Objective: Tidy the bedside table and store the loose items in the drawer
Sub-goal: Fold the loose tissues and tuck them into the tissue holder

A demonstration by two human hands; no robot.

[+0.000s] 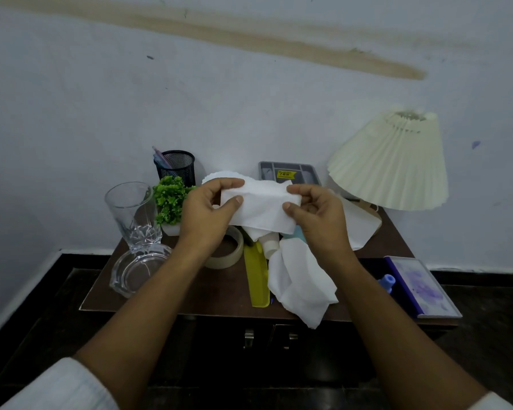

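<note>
Nearest the camera, two pale sleeves give way to bare forearms reaching over the bedside tabletop (148,291). Just below its front edge the drawer handles (248,335) show; whether the drawer is open cannot be told, though it looks closed.

On the tabletop lie a crumpled white cloth (301,282), a yellow comb (256,279), a tape roll (230,250) and a small white bottle (270,244), with a glass ashtray (137,269) and a tall glass (132,214) at the left.

Above these, the left hand (211,214) and right hand (317,214) hold a white tissue (261,207) stretched between them, each grip pinching one end between thumb and forefinger.

Farther back stand a small green plant (171,198), a mesh pen holder (178,167), a grey tray (288,173) and a tilted lamp (391,164).

The tissue is thin, so pulling the ends apart could tear it. A left elbow swinging outward could knock over the tall glass, which stands close by.
</note>
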